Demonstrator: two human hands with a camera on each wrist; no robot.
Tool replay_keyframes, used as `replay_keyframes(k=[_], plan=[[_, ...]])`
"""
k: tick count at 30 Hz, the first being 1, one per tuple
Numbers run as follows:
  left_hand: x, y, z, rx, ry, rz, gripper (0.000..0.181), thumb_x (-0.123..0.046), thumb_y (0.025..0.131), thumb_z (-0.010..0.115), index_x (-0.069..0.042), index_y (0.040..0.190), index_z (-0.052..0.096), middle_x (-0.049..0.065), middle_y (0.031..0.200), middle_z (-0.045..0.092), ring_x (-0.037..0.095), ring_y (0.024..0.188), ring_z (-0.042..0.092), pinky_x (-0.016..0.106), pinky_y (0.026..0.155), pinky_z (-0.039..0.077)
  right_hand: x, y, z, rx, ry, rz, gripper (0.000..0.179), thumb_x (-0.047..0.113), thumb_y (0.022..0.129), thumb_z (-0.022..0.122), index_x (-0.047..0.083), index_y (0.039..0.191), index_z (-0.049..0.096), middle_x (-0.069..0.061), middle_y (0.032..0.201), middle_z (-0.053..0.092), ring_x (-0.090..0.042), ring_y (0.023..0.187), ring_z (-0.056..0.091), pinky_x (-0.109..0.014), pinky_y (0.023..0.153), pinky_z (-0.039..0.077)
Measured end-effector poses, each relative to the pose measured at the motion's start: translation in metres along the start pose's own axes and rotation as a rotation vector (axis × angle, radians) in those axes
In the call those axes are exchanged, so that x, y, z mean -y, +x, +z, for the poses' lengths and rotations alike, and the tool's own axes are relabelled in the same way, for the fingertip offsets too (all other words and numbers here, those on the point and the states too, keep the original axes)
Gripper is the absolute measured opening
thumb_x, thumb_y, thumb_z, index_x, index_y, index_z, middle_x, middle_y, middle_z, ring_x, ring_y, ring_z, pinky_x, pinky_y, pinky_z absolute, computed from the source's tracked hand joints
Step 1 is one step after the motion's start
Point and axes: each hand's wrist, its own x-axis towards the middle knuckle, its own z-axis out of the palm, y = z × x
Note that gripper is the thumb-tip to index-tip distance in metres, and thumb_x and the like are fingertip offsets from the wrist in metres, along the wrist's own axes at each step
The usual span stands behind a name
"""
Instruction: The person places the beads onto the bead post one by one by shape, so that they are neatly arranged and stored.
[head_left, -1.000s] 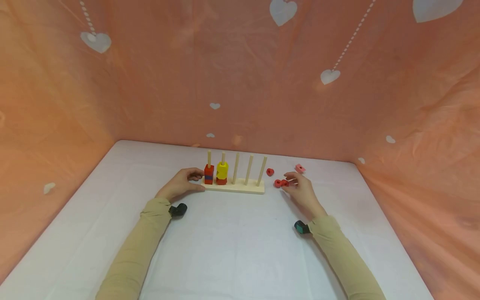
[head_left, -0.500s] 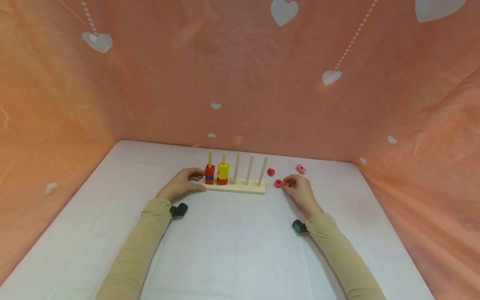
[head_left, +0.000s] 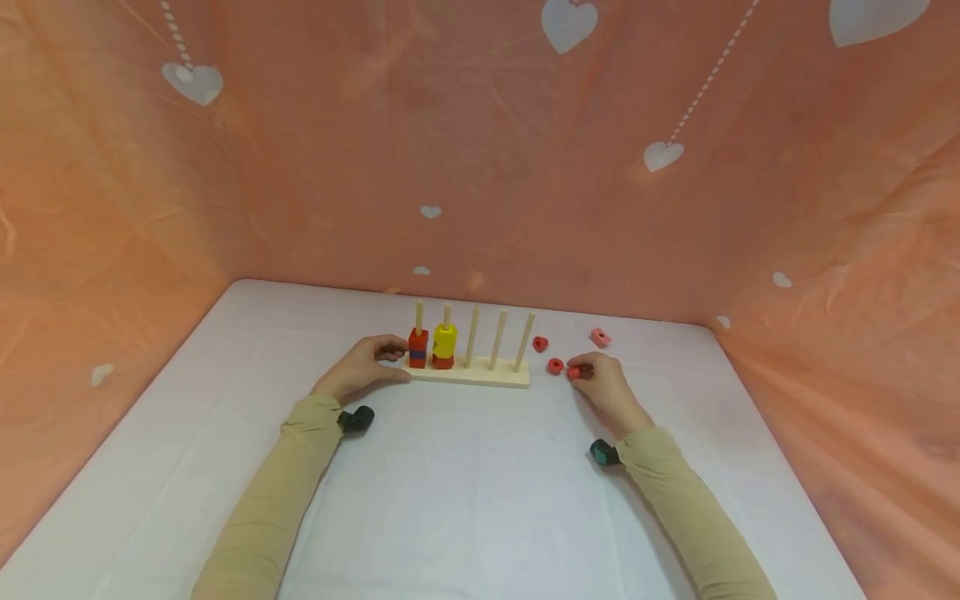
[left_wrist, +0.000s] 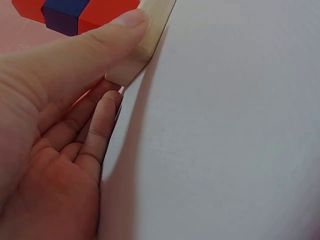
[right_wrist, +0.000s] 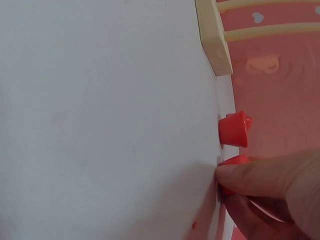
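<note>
A pale wooden peg stand (head_left: 472, 377) with several upright pegs rests on the white table. Its leftmost peg carries a red and blue block stack (head_left: 417, 348); the one beside it has yellow beads (head_left: 445, 340) over red. At the stand's left end, my left hand (head_left: 366, 368) holds the base, thumb along its front side and fingers behind, partly hidden in the left wrist view. My right hand (head_left: 606, 387) pinches a small red bead (right_wrist: 235, 161) between thumb and fingers, close to the tabletop. Just left of it sits another red bead (right_wrist: 234, 130), apart from the stand.
A third red bead (head_left: 540, 343) lies behind, near the stand's right end. Farther back on the right is a pink block (head_left: 600, 337) with a hole. An orange cloth with white hearts (head_left: 480, 167) rises behind the table's far edge.
My right fingers have closed on the red bead and drawn it slightly right and toward me, away from the bead next to it. The left hand stays at the stand.
</note>
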Motion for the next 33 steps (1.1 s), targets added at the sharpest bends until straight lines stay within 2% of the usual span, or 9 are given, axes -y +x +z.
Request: replay_keyframes(k=[7,16,19,22,27,33], plan=[[0.001,0.0,0.0,-0.007,0.009,-0.004,0.059,-0.02,0.077,0.082,-0.005,0.127,0.055,0.012,0.125,0.054,0.027,0.112,0.048,0.041,0.099,0.038,-0.004,-0.003,-0.004,0.014,0.035,-0.015,0.03,-0.012,0.081,0.065,-0.006,0.11,0.065,-0.019,0.106,0.063,-0.032,0.098,0.058,-0.044,0.089,0.049],[-0.002,-0.001,0.0,-0.004,0.0,-0.003,0.06,-0.019,0.076,0.082,-0.004,0.127,0.055,0.013,0.126,0.054,0.028,0.112,0.047,0.042,0.1,0.037,-0.002,0.001,-0.012,0.007,0.157,0.029,0.032,-0.003,0.084,0.069,-0.002,0.115,0.064,-0.016,0.111,0.063,-0.031,0.1,0.061,-0.039,0.086,0.051],[-0.001,-0.001,0.0,-0.007,0.004,-0.009,0.06,-0.02,0.076,0.083,-0.005,0.127,0.055,0.012,0.126,0.054,0.027,0.112,0.048,0.041,0.1,0.038,0.005,0.002,-0.018,-0.027,0.227,0.017,0.033,0.0,0.084,0.07,-0.003,0.116,0.063,-0.017,0.111,0.063,-0.031,0.103,0.061,-0.038,0.088,0.05],[0.0,0.0,0.0,-0.004,0.011,-0.011,0.06,-0.021,0.076,0.083,-0.006,0.126,0.055,0.011,0.126,0.054,0.027,0.112,0.047,0.041,0.1,0.038,0.013,0.005,-0.025,-0.063,0.323,-0.003,0.035,0.0,0.084,0.071,-0.005,0.117,0.061,-0.019,0.112,0.063,-0.029,0.103,0.062,-0.03,0.086,0.05],[0.002,0.001,0.0,-0.004,0.0,-0.002,0.058,-0.02,0.076,0.082,-0.005,0.126,0.055,0.012,0.126,0.054,0.028,0.113,0.047,0.042,0.1,0.036,0.034,0.009,-0.035,-0.129,0.486,-0.045,0.038,0.0,0.082,0.073,-0.005,0.118,0.059,-0.019,0.113,0.061,-0.019,0.098,0.063,-0.023,0.081,0.051],[0.002,0.001,-0.001,0.002,-0.006,0.009,0.058,-0.019,0.078,0.081,-0.003,0.127,0.054,0.014,0.126,0.053,0.029,0.114,0.047,0.043,0.101,0.036,0.067,0.012,-0.045,-0.188,0.529,-0.117,0.044,0.011,0.083,0.075,0.006,0.124,0.059,-0.011,0.115,0.062,-0.019,0.1,0.062,-0.024,0.084,0.05]])
